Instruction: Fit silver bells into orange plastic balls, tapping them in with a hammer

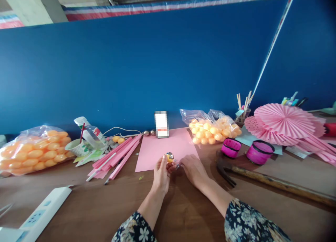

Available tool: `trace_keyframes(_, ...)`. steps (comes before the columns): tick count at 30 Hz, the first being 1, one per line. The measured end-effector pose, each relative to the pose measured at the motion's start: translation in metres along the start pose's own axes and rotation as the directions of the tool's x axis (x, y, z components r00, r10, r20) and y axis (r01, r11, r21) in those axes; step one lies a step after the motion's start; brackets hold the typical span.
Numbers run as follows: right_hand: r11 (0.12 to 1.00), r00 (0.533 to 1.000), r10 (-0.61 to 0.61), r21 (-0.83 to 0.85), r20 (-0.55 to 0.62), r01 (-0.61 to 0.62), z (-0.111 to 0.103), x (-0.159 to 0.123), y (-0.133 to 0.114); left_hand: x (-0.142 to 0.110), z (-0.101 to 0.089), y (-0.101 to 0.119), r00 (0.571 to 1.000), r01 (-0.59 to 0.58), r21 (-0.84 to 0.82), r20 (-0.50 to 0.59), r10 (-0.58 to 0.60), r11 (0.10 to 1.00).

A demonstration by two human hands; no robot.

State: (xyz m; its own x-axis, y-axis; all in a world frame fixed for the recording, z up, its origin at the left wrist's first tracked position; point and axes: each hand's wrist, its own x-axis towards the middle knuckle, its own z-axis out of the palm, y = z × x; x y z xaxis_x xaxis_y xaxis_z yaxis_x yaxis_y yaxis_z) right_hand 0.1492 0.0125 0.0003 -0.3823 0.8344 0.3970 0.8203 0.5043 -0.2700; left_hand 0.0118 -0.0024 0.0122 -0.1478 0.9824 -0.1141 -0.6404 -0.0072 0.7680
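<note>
My left hand [161, 173] is closed around a small orange ball with a silvery cap [169, 157], held just above the near edge of a pink paper sheet [162, 146]. My right hand [193, 168] rests beside it on the brown table [91, 203], fingers curled toward some small silvery bits [177, 165]; what it pinches, if anything, is too small to make out. Both forearms wear dark floral sleeves.
Bags of orange balls lie at the left [34, 152] and behind the sheet at the right [214, 130]. Pink folded strips [115, 156], a paper cup [78, 147], two pink tape rolls [258, 151], pink paper fans [285, 123], a hammer [262, 180], and a white power strip [39, 217] surround the hands.
</note>
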Motion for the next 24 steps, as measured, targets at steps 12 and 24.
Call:
trace_keyframes(12,1.000,0.999,0.014,0.026,-0.050,-0.013,-0.0020,-0.0016,-0.0024,0.0006,-0.0010,-0.0003,0.999,-0.001,0.064,-0.039,0.004,0.998)
trace_keyframes(24,0.997,0.996,0.027,0.078,-0.080,-0.021,-0.0015,0.0023,-0.0007,0.0021,0.0032,-0.0026,0.997,-0.014,0.110,-0.072,0.022,0.994)
